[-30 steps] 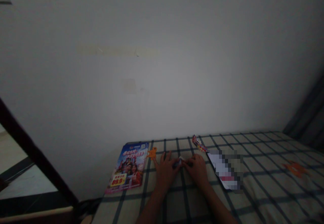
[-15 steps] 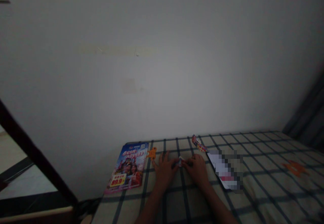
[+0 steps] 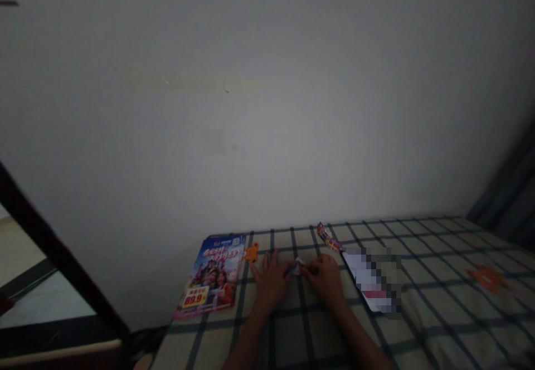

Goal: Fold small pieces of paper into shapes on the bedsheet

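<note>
Between my two hands is a small piece of folded paper, whitish with some red and blue. My left hand grips its left side between thumb and forefinger, while the other fingers spread over the checked cloth. On the right side, my right hand pinches the same paper, its fingers curled. The fingertips partly cover the paper, so its exact shape is hard to make out. An orange cutout-like piece lies just left of my left hand.
A colourful printed leaflet lies at the left on the checked cloth. Right of my hands are a crumpled printed strip and a phone-like flat object, partly pixelated. Another orange piece lies far right. A wall rises behind.
Both hands stay almost in place. The paper between my fingertips has turned slightly and shows more of its white side.
</note>
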`<state>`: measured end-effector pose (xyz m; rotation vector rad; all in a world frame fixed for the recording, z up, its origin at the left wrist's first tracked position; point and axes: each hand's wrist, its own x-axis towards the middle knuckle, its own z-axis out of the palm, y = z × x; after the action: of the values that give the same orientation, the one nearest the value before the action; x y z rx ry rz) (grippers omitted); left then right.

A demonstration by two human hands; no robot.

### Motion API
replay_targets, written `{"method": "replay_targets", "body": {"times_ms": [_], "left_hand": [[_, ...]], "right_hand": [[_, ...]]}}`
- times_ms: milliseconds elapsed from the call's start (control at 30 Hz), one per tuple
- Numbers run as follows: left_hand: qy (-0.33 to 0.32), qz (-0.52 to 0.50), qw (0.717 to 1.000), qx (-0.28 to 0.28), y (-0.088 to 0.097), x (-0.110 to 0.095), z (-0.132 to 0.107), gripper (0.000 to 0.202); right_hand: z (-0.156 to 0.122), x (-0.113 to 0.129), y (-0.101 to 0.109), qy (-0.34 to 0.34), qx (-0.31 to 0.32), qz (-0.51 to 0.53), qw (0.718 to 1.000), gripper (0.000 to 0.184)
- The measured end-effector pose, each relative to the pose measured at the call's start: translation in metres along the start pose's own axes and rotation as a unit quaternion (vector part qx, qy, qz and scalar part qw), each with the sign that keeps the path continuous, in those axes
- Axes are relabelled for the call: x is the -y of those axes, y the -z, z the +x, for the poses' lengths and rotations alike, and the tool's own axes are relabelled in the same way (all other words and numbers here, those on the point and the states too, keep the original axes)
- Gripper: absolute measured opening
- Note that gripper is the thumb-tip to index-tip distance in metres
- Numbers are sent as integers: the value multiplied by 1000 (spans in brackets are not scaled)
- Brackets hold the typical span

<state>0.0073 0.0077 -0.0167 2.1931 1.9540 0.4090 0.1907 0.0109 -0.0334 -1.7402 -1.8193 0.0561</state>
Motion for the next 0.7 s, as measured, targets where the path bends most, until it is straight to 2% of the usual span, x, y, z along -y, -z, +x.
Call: {"method": "replay_targets", "body": {"times_ms": [200,333,700], "left_hand": [[-15,-2,999,53,4,7,5,40],[-26,6,997,69,7,11,6,43],[-36,17,998,53,0,15,5,47]], "right_hand": [[-1,1,0,5,-15,3,1000,25],[-1,1,0,14,-23,10,1000,26],[0,-3,-4,17,-18,16,1000,23]]}}
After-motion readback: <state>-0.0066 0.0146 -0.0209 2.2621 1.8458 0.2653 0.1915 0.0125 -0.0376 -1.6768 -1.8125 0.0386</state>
